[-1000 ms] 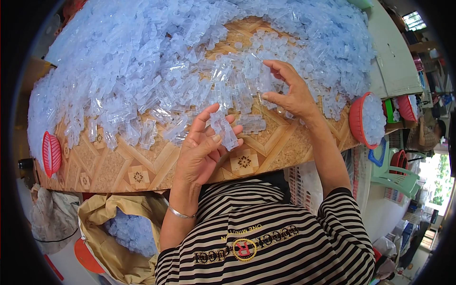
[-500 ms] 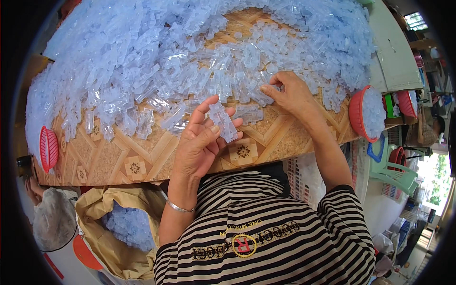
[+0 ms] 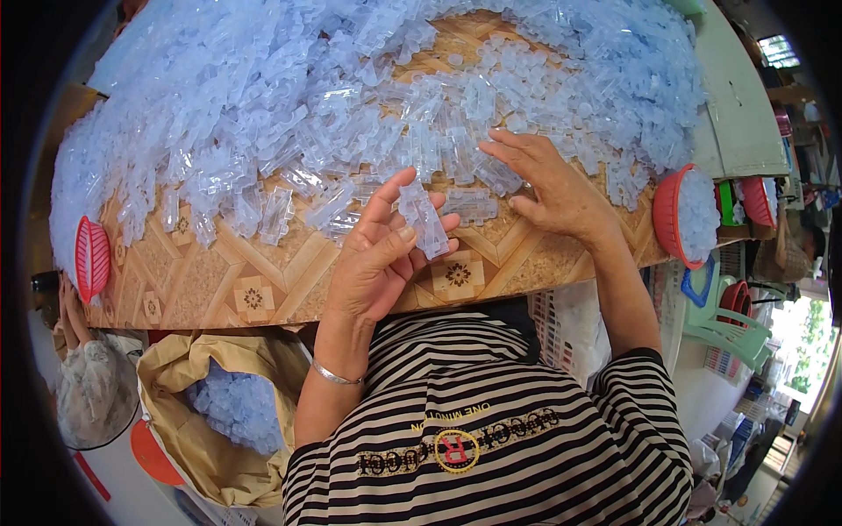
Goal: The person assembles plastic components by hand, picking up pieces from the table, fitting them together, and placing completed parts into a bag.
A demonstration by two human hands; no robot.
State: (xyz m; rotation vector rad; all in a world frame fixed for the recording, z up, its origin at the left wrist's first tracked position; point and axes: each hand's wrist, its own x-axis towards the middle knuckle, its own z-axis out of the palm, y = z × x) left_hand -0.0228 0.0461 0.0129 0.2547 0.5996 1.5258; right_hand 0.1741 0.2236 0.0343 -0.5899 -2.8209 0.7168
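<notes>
My left hand (image 3: 383, 254) grips a clear, flat plastic piece (image 3: 423, 221) between thumb and fingers, tilted above the table's near edge. To its right, my right hand (image 3: 548, 184) hovers over the table with fingers stretched apart and nothing in them. Just beyond the right fingertips lies another clear plastic piece (image 3: 498, 175). One more long clear piece (image 3: 474, 205) rests flat on the table between my hands. A wide heap of bluish clear plastic pieces (image 3: 254, 96) covers much of the table (image 3: 342, 294).
A red basket of small clear pieces (image 3: 668, 219) stands at the table's right edge, and a pink-red basket (image 3: 91, 259) at the left. Below the table is a brown sack (image 3: 167, 377) with bluish plastic inside. Another person's arm (image 3: 74, 311) shows at far left.
My right hand has drawn its fingers away from the pieces and spread them. My left hand still keeps the clear plastic piece in nearly the same place.
</notes>
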